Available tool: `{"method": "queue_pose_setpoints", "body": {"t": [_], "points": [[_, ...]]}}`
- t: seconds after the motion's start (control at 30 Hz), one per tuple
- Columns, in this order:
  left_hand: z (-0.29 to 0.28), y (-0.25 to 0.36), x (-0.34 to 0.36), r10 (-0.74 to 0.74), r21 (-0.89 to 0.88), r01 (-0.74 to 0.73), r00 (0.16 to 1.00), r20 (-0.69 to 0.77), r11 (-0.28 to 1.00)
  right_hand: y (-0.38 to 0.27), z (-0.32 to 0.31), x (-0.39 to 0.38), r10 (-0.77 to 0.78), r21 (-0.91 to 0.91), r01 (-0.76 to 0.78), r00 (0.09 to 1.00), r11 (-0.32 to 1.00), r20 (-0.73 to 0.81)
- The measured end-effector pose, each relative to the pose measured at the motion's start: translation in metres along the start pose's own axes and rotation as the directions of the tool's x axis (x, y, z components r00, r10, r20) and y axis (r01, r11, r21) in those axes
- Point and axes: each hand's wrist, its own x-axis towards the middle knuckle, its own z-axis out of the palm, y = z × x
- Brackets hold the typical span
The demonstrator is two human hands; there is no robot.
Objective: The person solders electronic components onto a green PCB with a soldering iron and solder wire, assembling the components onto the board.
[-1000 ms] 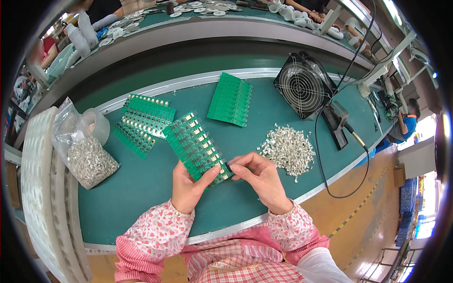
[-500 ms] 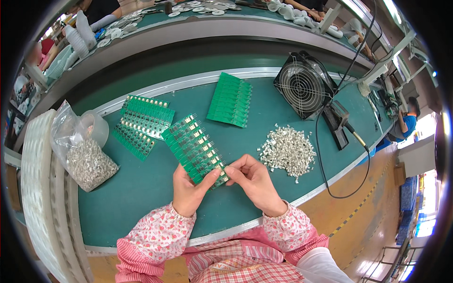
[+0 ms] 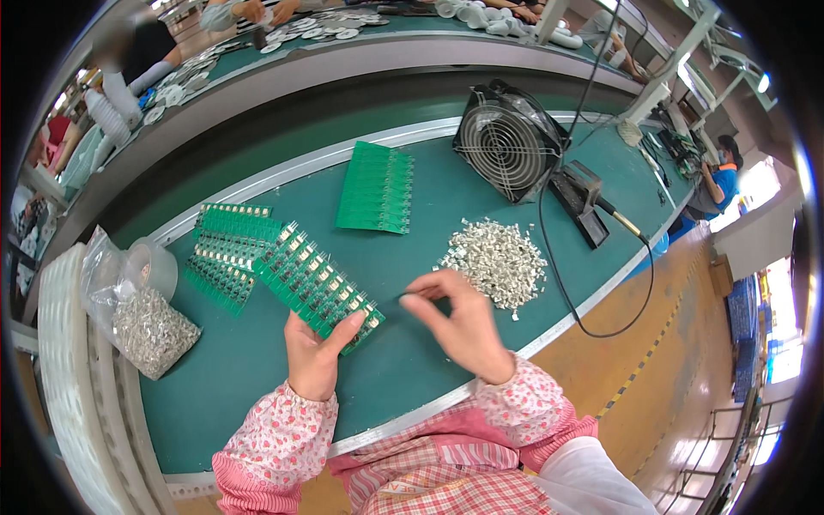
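My left hand grips the near end of a green circuit board panel, thumb on top. A row of small white connectors runs along the panel's right side, with pins sticking out past the edge. Just right of the panel, apart from it, my right hand hovers over the table with thumb and forefinger drawn together; what lies between their tips, if anything, is too small to make out. Beyond that hand lies a heap of small white connectors. More populated panels lie overlapping at the left, partly behind the held one.
Bare-looking green panels lie at the table's back. A black fan with a wire guard stands by a soldering iron and its holder; a cable loops there. Leftward sit a bag of connectors and a clear tub.
My right hand has come off the panel and moved a little to the right. The panel in my left hand has shifted left and turned slightly. The whole view has swung too.
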Motion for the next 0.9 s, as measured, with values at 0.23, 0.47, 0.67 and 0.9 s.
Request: {"method": "queue_pose_setpoints", "body": {"t": [0.23, 0.47, 0.67, 0.9], "points": [[-0.005, -0.001, 0.004, -0.049, -0.104, 0.050, 0.999, 0.021, 0.993, 0.019, -0.034, 0.006, -0.377, -0.645, 0.303, 0.926, 0.702, 0.024], [-0.006, -0.001, 0.004, -0.039, -0.062, 0.041, 0.999, 0.026, 0.997, 0.021, -0.037, 0.011, -0.369, -0.611, 0.318, 0.928, 0.725, 0.045], [-0.005, -0.001, 0.004, -0.060, -0.100, 0.061, 0.998, 0.014, 0.993, 0.015, -0.039, 0.013, -0.326, -0.651, 0.291, 0.943, 0.701, 0.070], [-0.006, 0.000, 0.005, -0.056, -0.102, 0.059, 0.998, 0.030, 0.993, 0.014, -0.033, 0.018, -0.467, -0.680, 0.421, 0.875, 0.600, 0.129]]}}
